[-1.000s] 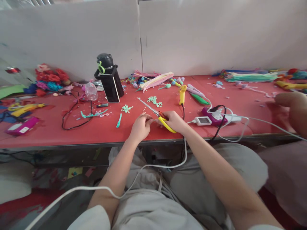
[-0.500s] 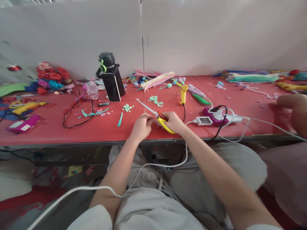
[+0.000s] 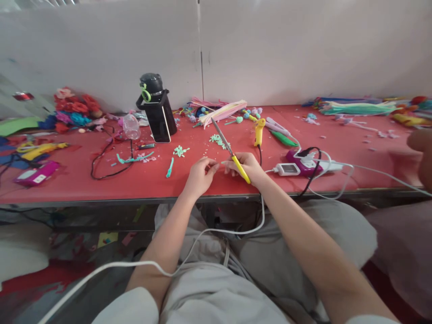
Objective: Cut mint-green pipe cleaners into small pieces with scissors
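Observation:
Near the front edge of the red table my right hand (image 3: 248, 167) holds a pair of scissors (image 3: 240, 168) with yellow handles. Their blades look closed and point away from me. My left hand (image 3: 201, 176) is just left of it, thumb and forefinger pinched together. Whatever lies between those fingertips is too small to make out. Beyond the hands are two piles of small pale green pieces (image 3: 181, 151), one partly behind the blades. A green fuzzy stick (image 3: 169, 167) lies left of my left hand.
A black flask with a phone (image 3: 161, 124) leaning on it stands at the back left. A yellow glue gun (image 3: 259, 132) stands right of the scissors. A purple power strip (image 3: 303, 163) with cables is farther right. At the right edge is another person's hand (image 3: 423, 150).
My right hand has turned the scissors more upright, and their blades now point farther away from me. Both hands stay near the front edge. The other person's hand has shifted right.

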### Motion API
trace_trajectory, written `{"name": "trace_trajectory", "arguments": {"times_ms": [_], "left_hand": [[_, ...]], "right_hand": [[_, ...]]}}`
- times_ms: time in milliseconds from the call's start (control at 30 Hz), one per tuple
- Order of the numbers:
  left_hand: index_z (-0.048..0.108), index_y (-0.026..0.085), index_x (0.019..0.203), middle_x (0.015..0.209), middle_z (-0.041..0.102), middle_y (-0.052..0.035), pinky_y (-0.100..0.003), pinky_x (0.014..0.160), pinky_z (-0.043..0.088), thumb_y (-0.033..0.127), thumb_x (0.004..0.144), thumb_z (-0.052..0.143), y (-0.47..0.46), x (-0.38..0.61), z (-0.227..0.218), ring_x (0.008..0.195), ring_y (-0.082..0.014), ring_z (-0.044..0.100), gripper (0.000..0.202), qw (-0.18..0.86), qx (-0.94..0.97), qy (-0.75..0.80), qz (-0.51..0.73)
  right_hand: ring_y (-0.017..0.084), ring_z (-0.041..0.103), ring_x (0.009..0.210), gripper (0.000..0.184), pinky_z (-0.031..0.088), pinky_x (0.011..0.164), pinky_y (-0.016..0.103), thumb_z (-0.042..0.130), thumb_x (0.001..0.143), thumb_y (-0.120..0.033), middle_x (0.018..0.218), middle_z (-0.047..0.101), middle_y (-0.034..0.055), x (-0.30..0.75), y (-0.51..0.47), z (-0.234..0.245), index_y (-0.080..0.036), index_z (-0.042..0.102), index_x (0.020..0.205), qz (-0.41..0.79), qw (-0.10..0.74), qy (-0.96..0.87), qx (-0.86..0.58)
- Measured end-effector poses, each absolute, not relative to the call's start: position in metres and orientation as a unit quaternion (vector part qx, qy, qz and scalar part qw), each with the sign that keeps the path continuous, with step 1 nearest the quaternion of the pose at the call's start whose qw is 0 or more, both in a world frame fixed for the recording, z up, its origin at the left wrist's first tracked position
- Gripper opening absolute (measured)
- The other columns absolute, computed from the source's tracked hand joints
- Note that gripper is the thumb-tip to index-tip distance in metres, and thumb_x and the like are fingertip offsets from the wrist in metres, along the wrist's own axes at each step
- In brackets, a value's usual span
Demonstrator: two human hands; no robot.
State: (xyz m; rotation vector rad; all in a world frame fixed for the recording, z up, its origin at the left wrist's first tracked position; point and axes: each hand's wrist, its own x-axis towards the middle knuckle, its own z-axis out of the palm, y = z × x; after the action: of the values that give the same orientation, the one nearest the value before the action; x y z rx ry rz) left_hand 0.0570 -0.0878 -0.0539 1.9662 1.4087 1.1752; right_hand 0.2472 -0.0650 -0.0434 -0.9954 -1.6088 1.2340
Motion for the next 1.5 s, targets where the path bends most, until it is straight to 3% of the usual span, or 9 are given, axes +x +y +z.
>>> {"name": "trace_trajectory", "arguments": {"times_ms": [1500], "left_hand": [[0.07, 0.019, 0.084, 0.087, 0.069, -0.0034, -0.029, 0.077, 0.051, 0.019, 0.095, 0.065, -0.0928, 0.0543, -0.0512, 0.082, -0.0165, 0.064, 0.012, 0.219, 0.751, 0.473, 0.405]], "right_hand": [[0.011, 0.056, 0.049, 0.039, 0.044, 0.051, 0.025, 0.089, 0.066, -0.048, 0.059, 0.069, 0.0026, 0.2508, -0.0648, -0.0402, -0.018, 0.064, 0.064, 0.525, 0.369, -0.661, -0.389]]}}
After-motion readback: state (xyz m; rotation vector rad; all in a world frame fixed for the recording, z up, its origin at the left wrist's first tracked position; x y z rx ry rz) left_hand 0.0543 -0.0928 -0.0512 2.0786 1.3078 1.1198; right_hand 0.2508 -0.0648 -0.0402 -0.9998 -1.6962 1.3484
